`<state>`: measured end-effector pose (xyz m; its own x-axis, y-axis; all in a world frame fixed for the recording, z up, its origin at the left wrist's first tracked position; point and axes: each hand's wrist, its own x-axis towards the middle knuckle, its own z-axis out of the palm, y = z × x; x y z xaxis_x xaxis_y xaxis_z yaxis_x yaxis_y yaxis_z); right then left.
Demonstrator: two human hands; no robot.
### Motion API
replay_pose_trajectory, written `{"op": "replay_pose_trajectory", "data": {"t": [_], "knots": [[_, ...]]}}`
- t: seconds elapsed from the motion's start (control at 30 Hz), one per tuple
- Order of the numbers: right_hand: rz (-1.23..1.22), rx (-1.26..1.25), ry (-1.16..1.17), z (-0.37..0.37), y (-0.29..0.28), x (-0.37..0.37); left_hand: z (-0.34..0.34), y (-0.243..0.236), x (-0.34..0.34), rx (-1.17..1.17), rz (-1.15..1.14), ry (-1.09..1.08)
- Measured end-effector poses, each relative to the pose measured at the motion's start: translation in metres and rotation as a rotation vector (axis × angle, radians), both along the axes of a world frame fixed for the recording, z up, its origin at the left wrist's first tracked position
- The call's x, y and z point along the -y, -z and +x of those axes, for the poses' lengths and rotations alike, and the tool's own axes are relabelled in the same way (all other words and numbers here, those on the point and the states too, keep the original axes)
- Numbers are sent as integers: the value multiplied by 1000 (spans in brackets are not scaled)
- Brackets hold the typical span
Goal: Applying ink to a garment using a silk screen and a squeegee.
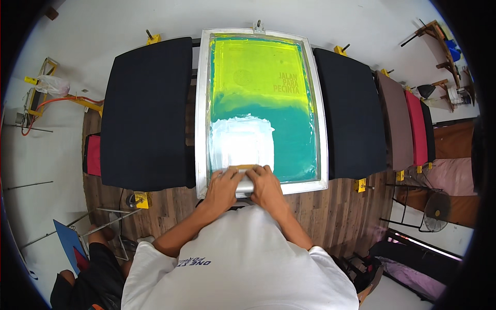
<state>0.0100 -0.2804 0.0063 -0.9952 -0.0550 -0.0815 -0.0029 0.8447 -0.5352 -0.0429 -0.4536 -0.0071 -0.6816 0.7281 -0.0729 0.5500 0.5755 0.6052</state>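
A screen-printing frame (321,134) with a pale metal rim lies in front of me. Its mesh is yellow-green (248,57) at the far end and teal (294,144) nearer me, with faint lettering and a round mark in the yellow part. Thick white ink (243,139) covers the near left of the mesh. At the near end of that ink, my left hand (223,187) and my right hand (264,184) are closed side by side on a squeegee (245,167). Only its yellowish edge and a grey part between the hands show; the fingertips are partly hidden.
Black-covered boards flank the frame at left (147,113) and right (349,113), with a brown board (395,119) and a red board (416,129) farther right. Yellow clamps (142,200) stick out near the boards. Another person (98,274) is at lower left. A fan (436,212) stands right.
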Motion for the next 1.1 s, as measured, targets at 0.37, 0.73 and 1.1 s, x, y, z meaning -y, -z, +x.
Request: {"op": "replay_pose_trajectory", "data": {"t": [0.37,0.73,1.1], "knots": [[142,-97,-7,-73,3,-21,-68,7,-28,-144,96,-95],[64,127,-73,-9,-14,-6,-14,-20,-3,144,-32,18],[99,-89,11,-97,13,-37,-91,4,-45,54,113,-170]]}}
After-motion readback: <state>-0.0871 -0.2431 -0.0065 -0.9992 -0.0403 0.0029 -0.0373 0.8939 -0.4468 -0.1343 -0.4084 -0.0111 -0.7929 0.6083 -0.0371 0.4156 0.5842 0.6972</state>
